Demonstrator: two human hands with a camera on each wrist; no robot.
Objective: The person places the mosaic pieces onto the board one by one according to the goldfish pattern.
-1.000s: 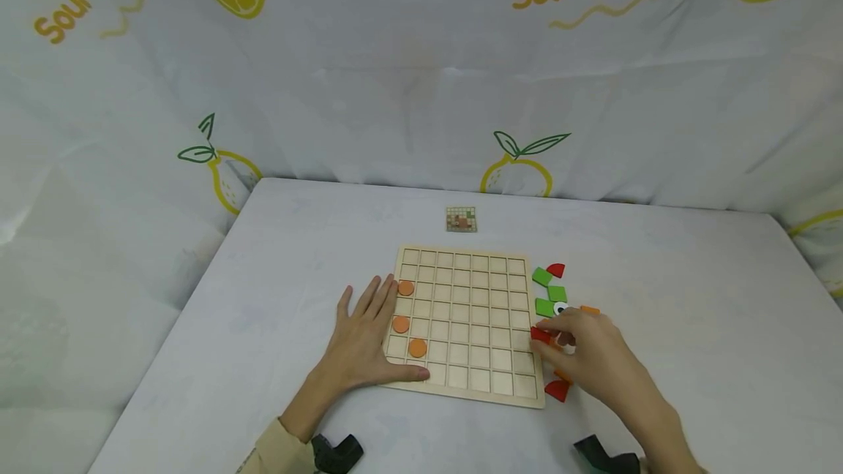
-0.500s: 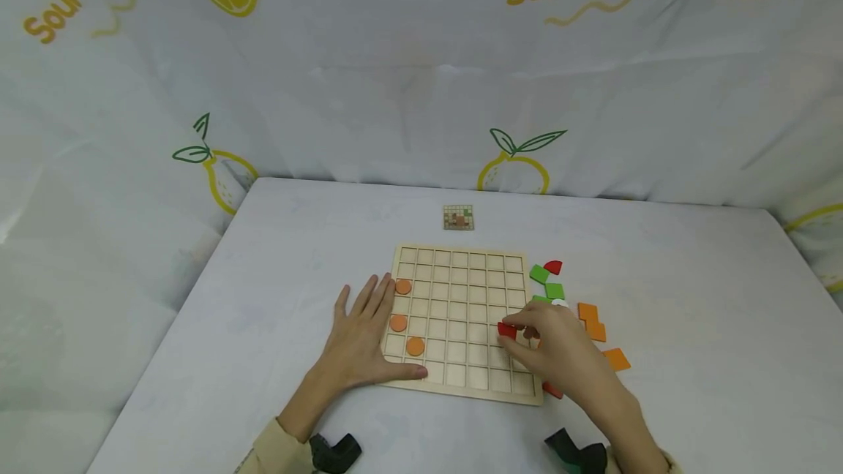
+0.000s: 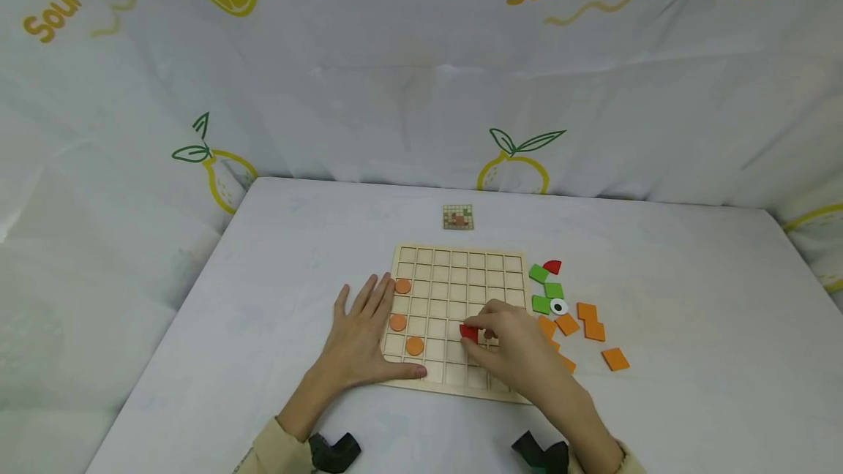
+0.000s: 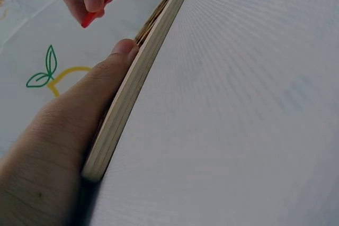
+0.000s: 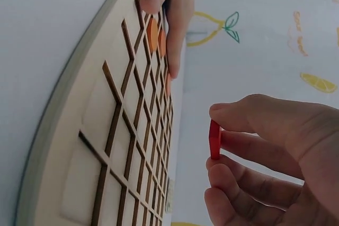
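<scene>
A light wooden grid board (image 3: 455,291) lies on the table with three orange discs (image 3: 415,346) set in cells on its left side. My left hand (image 3: 358,342) rests spread along the board's left edge, its thumb on the near rim; the left wrist view shows that thumb (image 4: 123,51) against the board's side. Over the board's right half, my right hand (image 3: 516,342) pinches a red quarter-round piece (image 3: 469,333) between thumb and fingers. In the right wrist view this red piece (image 5: 214,139) stands on edge, held above the board's surface.
Right of the board lie several orange tiles (image 3: 615,359), green tiles (image 3: 554,290), another red quarter-round piece (image 3: 552,267) and a white eye disc (image 3: 558,306). Beyond the board's far edge sits a small pattern card (image 3: 458,217). A lemon-print cloth (image 3: 369,93) hangs behind the table.
My right hand has carried the red piece left from beside the board's right edge to over its cells. More orange tiles are uncovered. The left hand stays in place on the board.
</scene>
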